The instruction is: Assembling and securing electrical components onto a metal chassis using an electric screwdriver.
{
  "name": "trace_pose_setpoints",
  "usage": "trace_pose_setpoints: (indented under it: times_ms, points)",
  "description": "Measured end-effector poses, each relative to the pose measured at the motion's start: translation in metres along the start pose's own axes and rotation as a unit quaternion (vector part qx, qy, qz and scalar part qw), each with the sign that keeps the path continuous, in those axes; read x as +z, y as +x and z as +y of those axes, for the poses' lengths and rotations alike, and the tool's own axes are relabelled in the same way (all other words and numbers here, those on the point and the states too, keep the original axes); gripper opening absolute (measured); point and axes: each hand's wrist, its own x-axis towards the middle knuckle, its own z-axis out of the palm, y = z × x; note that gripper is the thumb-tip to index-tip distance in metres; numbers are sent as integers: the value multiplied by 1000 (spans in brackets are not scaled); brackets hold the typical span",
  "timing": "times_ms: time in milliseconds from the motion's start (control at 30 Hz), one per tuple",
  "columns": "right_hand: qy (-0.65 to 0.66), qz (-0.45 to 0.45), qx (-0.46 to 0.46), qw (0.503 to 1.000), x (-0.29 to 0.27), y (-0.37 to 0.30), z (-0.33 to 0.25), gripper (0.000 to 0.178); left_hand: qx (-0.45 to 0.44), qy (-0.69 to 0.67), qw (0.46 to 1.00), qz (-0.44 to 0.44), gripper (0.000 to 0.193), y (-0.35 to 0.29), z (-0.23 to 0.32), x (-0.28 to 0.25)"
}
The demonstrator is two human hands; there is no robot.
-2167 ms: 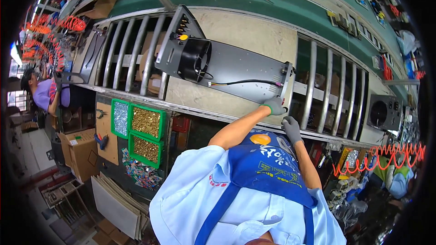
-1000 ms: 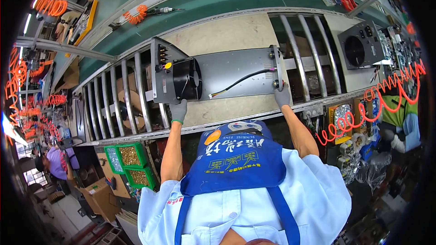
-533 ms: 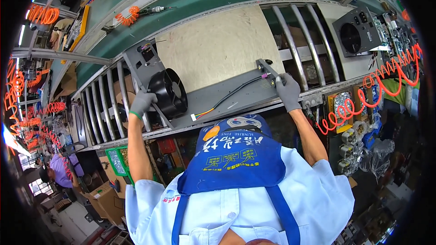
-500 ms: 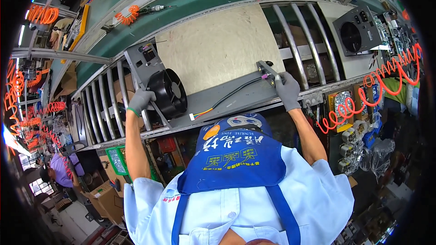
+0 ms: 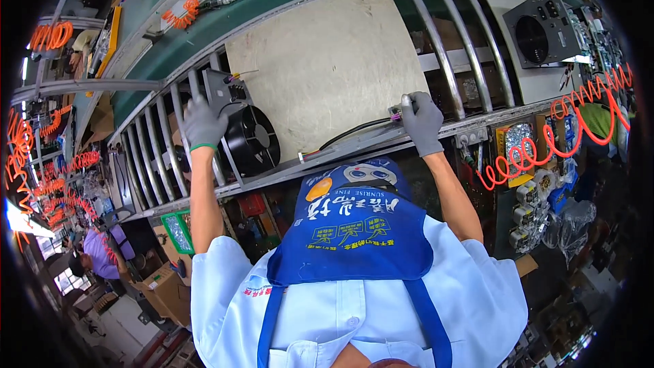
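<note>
A grey metal chassis (image 5: 320,157) lies along the near edge of the bench, its long panel seen almost edge-on. At its left end a black round fan (image 5: 252,140) is fixed beside an upright end plate (image 5: 221,92). My left hand (image 5: 204,126), grey-gloved and blurred, is beside that plate, fingers apart, with no visible hold. My right hand (image 5: 424,123), also gloved, grips the chassis's right end, where a small connector (image 5: 395,114) shows by the fingers. A dark cable (image 5: 351,133) runs along the panel to a white plug (image 5: 301,157).
A pale board (image 5: 327,61) lies beyond the chassis, with metal rollers (image 5: 443,54) to its right and more at left. A second grey case with a fan (image 5: 541,31) stands at right. A coiled orange hose (image 5: 545,150) hangs near it. A powered driver (image 5: 219,1) lies farther back.
My left hand has come off the chassis's left edge and moved up and left. The long panel has tipped from broad-side view to nearly edge-on. My right hand has shifted slightly left and away.
</note>
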Motion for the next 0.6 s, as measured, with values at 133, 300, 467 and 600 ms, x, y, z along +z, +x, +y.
trace_pose_setpoints:
  times_ms: [133, 300, 467, 600]
  points:
    - [18, -8, -9, 1000, -6, -17, -2, 14, -6, -498, 848, -184, 30, 5, 101, -25]
    - [76, 3, -33, 997, -2, -22, -12, 9, 83, -411, 528, -738, 59, -47, 236, 30]
    - [65, -10, -33, 997, 4, -26, -12, 8, -11, -446, 575, -686, 60, -62, 300, 76]
    - [57, -14, -45, 997, 6, -28, -11, 9, 84, -571, 646, -500, 43, -48, 350, 91]
